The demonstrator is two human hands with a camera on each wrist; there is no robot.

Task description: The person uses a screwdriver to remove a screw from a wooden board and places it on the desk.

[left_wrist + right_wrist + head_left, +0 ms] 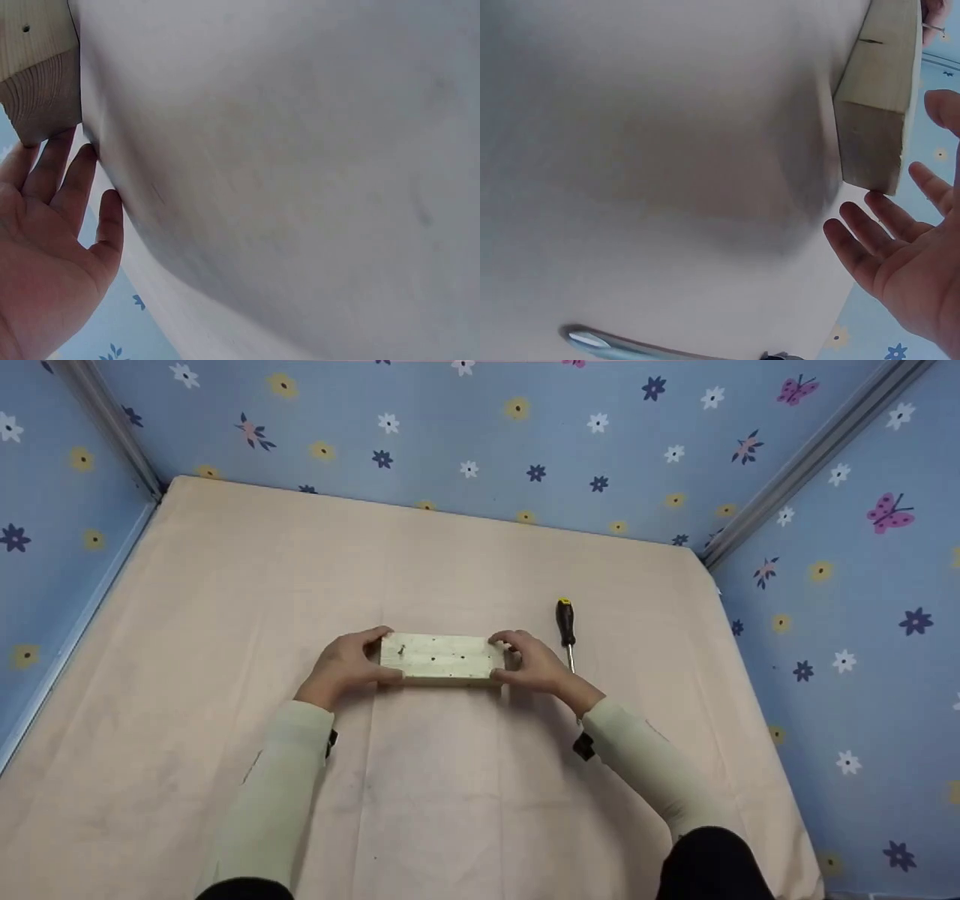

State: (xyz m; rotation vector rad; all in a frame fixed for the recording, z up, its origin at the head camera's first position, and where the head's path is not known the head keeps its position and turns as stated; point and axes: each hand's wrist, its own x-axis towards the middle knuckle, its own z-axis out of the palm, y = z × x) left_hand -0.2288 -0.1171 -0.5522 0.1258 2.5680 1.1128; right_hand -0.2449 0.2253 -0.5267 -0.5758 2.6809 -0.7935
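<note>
A pale rectangular wooden block (444,656) lies crosswise in front of me on the cloth, with several small dark holes in its top. A small screw or nail (401,649) stands up near its left end. My left hand (346,664) holds that end, thumb along the near side and a finger at the far corner. In the left wrist view its fingertips meet the block's end (45,97). Around the right end my right hand (534,662) is spread. In the right wrist view gaps show between its thumb and index finger and the block (870,142).
A screwdriver (565,622) with a black and yellow handle lies right of the block, its shaft running under my right wrist. A beige cloth (435,802) covers the table. Blue flowered panels (480,435) enclose the back and both sides.
</note>
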